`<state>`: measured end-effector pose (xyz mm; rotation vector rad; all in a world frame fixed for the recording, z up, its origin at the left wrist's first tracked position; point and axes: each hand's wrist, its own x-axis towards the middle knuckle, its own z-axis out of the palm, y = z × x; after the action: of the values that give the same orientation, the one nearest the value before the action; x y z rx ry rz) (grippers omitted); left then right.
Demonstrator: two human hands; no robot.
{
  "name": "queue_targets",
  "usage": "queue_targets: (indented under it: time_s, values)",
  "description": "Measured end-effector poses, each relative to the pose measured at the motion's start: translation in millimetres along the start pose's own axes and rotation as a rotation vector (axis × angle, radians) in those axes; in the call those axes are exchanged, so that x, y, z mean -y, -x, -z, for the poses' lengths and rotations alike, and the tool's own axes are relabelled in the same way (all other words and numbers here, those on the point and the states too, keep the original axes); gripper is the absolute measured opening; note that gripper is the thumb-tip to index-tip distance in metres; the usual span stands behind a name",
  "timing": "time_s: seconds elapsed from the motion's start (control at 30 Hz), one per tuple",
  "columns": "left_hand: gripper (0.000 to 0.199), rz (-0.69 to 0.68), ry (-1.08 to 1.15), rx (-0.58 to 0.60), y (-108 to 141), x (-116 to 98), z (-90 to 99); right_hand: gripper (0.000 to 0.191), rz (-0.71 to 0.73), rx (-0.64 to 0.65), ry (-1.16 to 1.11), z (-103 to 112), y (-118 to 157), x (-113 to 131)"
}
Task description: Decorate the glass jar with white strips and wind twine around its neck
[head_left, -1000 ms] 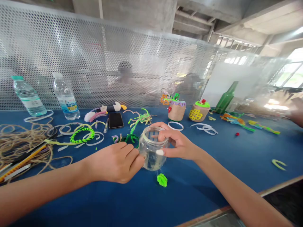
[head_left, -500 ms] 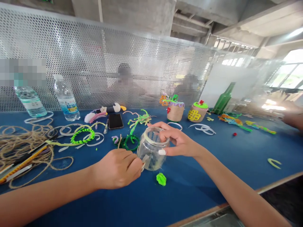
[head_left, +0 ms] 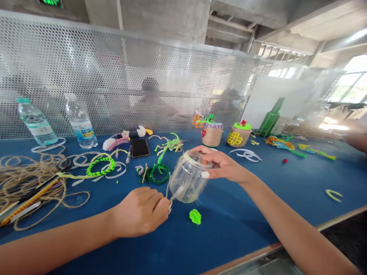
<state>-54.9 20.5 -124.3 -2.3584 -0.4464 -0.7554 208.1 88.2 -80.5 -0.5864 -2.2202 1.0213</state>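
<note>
Blue tabletop carries jute twine, two plastic water bottles, black phone, pipe-cleaner scraps, two wrapped jars, and what looks like a green glass bottle.

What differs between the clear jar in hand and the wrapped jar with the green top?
The clear jar is bare and see-through; the wrapped jar is covered in tan fibre with a yellow knot. The clear jar tilts in the right hand; the wrapped jar stands upright on the blue table. Both are round.

both forearms: bare | right hand: white-painted thumbnail
</note>
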Motion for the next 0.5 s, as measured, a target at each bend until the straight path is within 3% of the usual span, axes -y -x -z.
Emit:
queue_targets:
  time_s: [0.23, 0.5]
  values:
    - [0.032, -0.013, 0.001, 0.036, 13.8, 3.2, 7.0, 0.039, -0.046, -0.033, -0.006, 12.3, 6.0, -7.9]
    - [0.018, -0.023, -0.058, 0.118, 44.8, 14.3, 36.6, 0.038, 0.002, -0.075, 0.149, 6.0, 3.8, -9.3]
